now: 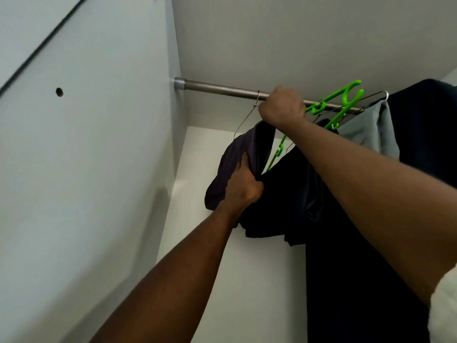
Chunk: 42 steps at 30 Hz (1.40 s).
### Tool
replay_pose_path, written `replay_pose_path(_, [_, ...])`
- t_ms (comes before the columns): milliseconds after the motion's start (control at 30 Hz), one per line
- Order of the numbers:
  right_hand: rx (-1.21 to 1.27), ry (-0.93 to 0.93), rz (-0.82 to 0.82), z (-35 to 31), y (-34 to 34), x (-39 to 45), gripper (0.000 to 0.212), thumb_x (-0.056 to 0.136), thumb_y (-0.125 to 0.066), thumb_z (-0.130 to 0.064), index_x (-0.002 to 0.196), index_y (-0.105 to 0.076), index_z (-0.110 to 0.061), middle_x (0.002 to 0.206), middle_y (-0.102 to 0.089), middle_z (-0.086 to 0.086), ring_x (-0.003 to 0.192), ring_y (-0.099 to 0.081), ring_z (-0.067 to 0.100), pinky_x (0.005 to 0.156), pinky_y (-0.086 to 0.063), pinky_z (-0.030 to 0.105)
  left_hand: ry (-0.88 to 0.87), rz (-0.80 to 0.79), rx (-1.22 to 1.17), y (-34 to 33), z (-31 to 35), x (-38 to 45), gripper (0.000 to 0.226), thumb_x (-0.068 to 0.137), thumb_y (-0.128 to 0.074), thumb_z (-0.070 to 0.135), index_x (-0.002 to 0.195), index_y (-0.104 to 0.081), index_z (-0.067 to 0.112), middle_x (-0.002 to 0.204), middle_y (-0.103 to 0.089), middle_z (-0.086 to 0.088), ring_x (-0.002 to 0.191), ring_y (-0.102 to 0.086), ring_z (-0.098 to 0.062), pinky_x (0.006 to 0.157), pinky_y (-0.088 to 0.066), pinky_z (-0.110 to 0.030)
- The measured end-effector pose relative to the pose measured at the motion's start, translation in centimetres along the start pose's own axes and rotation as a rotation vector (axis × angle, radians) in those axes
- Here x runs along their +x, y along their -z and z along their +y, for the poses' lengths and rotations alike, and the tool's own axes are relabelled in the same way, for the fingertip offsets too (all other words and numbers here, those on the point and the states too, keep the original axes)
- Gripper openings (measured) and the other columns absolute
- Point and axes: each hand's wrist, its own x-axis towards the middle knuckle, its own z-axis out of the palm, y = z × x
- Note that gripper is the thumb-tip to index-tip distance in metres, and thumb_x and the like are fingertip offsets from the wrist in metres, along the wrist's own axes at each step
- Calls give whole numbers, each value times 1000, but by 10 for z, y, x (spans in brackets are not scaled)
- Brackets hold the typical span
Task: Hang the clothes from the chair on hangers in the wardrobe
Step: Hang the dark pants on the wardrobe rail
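Observation:
A steel rail (222,89) crosses the top of the white wardrobe. On it hooks a thin wire hanger (247,117) that carries a dark purple-grey garment (237,154). My left hand (243,186) is clenched on that garment's lower fold. Up at the rail, my right hand (282,107) is closed around the top of the wire hanger and the garment's shoulder. Bright green plastic hangers (346,97) hang just right of my right hand. A dark navy garment (346,219) drops below them.
The wardrobe's left side panel (99,157) stands close on the left, with a small hole in it. The white back wall (247,268) shows below the clothes. A light grey-blue garment (371,129) and another dark one (425,125) fill the rail's right end.

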Motion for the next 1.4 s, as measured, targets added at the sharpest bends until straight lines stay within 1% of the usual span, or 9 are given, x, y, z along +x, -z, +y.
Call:
replay_pose_path(133, [600,-220,-16,20,-11,-17,23,83,-66,-34,86,-59,-12,105,-66,12,99,-63,31,81,-53,38,-48,15,10,5,1,-11,91,79,-61,12,156,-12,16,152,-37,-15,135,-42,-39,112,-36,-54])
replay_pose_path(200, [759,-279,-77,31,-20,-36,40,80,-70,-43,98,-59,-9,105,-64,8,98,-62,27,87,-53,43,-45,32,4,9,5,-15,87,81,-60,8,155,-15,16,151,-38,-14,136,-41,-37,111,-36,-53])
replay_pose_path(300, [915,-402,-290,43,-33,-66,62,79,-71,-53,120,-59,-7,115,-65,7,100,-62,25,87,-54,42,-45,53,-13,14,14,-23,80,80,-59,10,151,-23,18,144,-47,-13,127,-50,-36,105,-43,-51])
replay_pose_path(500, [1057,-481,-445,42,-31,-106,46,89,-61,-54,117,-64,-18,114,-66,2,102,-63,23,68,-54,34,-44,55,-58,18,23,-44,68,84,-47,38,147,-32,18,133,-57,-12,119,-58,-31,100,-48,-51])
replay_pose_path(600, [1091,-555,-470,40,-25,-129,35,95,-57,-45,114,-64,-17,112,-66,3,102,-62,21,67,-55,33,-13,23,-73,18,24,-55,58,92,-46,32,148,-31,21,137,-54,-10,123,-55,-28,103,-46,-50])
replay_pose_path(833, [999,-594,-595,50,-1,-177,28,99,-53,-37,114,-63,-15,114,-67,6,102,-64,19,94,-53,43,88,-171,124,33,41,-96,78,97,-54,23,157,-5,18,155,-33,-16,135,-44,-34,108,-41,-49])
replay_pose_path(1000, [848,-534,-586,60,45,-225,31,99,-51,-32,110,-62,-5,100,-64,7,92,-61,22,89,-51,41,149,-146,213,38,54,-164,92,93,-63,22,156,3,14,162,-11,-15,145,-26,-34,114,-34,-50])
replay_pose_path(1233, [426,-310,-494,80,120,-350,16,88,-41,2,79,-52,-5,69,-53,5,61,-52,22,54,-44,37,209,-91,280,29,96,-306,73,90,-58,8,153,-20,8,155,-31,-12,141,-33,-30,109,-38,-45])
replay_pose_path(1400, [211,-357,-578,102,178,-462,20,85,-40,7,81,-56,-5,78,-60,10,70,-58,29,60,-46,38,217,-112,297,10,104,-439,59,89,-56,3,145,-39,3,148,-44,-13,136,-40,-30,108,-35,-39])
